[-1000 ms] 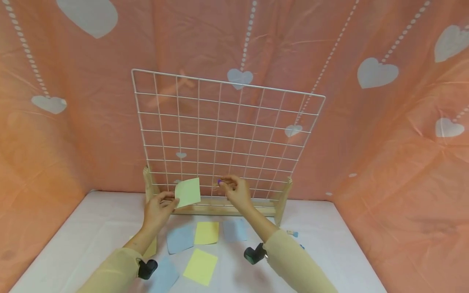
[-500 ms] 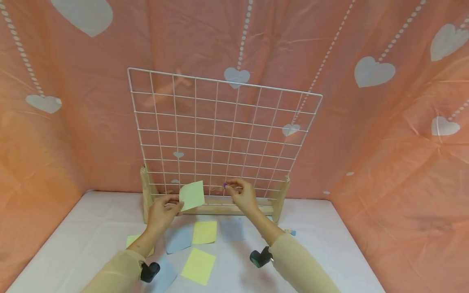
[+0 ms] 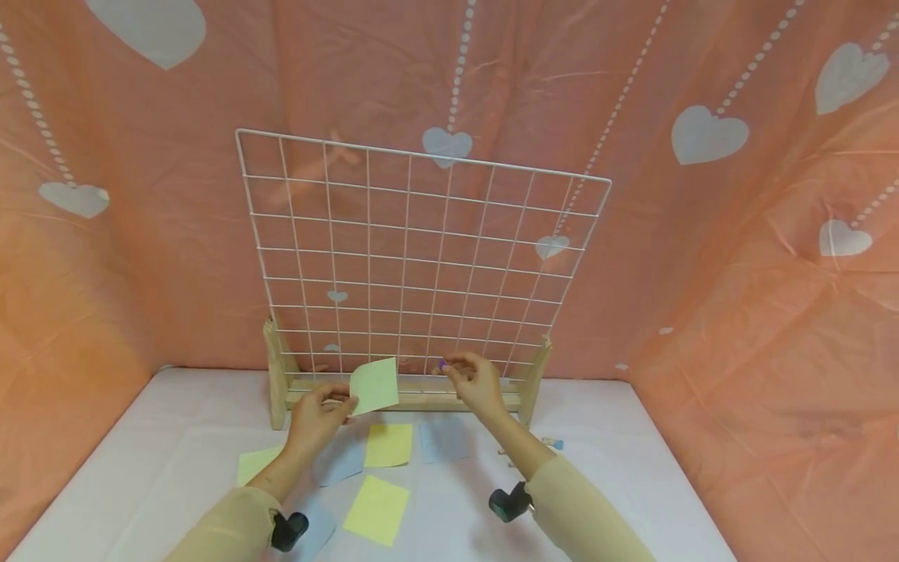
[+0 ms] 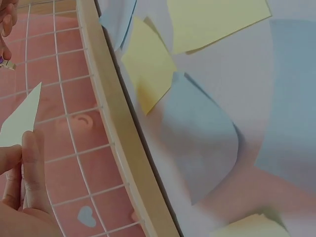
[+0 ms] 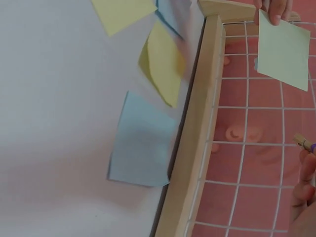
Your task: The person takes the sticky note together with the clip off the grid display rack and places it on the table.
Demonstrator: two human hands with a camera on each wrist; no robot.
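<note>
My left hand [image 3: 318, 414] pinches a pale green sticky note [image 3: 374, 385] by its left edge, thumb on the near side. The note stands nearly upright before the lower rows of a white wire grid [image 3: 424, 156]. To its right, my right hand [image 3: 481, 388] pinches a small wooden clothespin [image 5: 301, 141] with a purple decoration, its tip pointing toward the note. A gap separates clothespin and note in the right wrist view. Both hands are raised in front of the grid, whose wooden stand [image 3: 276, 382] rests on the table.
Below the hands, yellow notes [image 3: 377, 509] and blue notes [image 3: 445, 439] lie spread on the white table [image 3: 604, 484]. Small clothespins, one with a blue decoration [image 3: 555, 443], lie near the right forearm. A peach curtain [image 3: 709, 312] with hearts surrounds the table.
Both hands have shifted right and slightly lower against the grid, carrying the note and the clothespin. Both grips look the same. The head view has drifted a little to the right.
</note>
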